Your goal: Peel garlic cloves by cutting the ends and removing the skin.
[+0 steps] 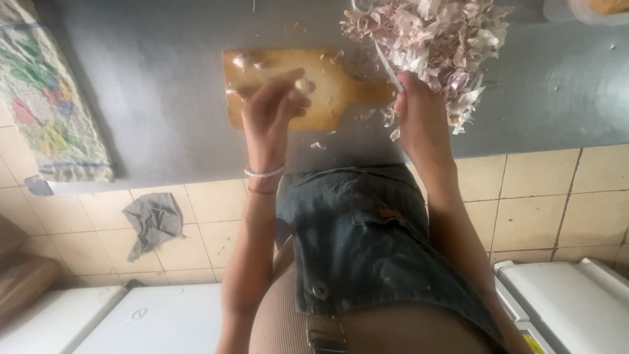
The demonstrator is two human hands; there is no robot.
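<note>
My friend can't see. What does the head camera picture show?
Over a wooden cutting board on a grey counter, the left hand pinches a garlic clove. The right hand holds a knife beside a pile of garlic skins.

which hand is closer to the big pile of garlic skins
Right. The right hand, holding a knife, touches the lower edge of the pile of garlic skins. The left hand is farther off, over the wooden cutting board, holding a garlic clove.

A grey counter (157, 85) carries a wooden cutting board (327, 98), garlic skins (432, 39) and a patterned cloth (49, 105).
</note>
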